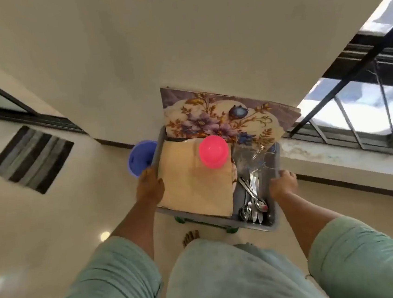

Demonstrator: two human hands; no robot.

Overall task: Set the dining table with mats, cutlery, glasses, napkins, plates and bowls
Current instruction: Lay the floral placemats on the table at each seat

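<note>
At each side rim of the grey tray (276,218), left hand (149,186) and right hand (282,184) grip it; cutlery (252,197) along its right edge, napkins (194,185) beside

We see a bright, daylit scene; the light pours in through the black-framed glass window (360,97) on the right, where the panes wash out to near white. The glossy cream tiled floor (60,226) carries a small round glare spot near the lower left and a softer pale smear at the left edge. Shadows are soft and faint. The wide-angle lens bends the straight lines of walls and frames toward the edges. The picture is slightly soft overall, with motion blur on the striped grey and black rug (31,159) and the clear glassware (252,157).
</note>
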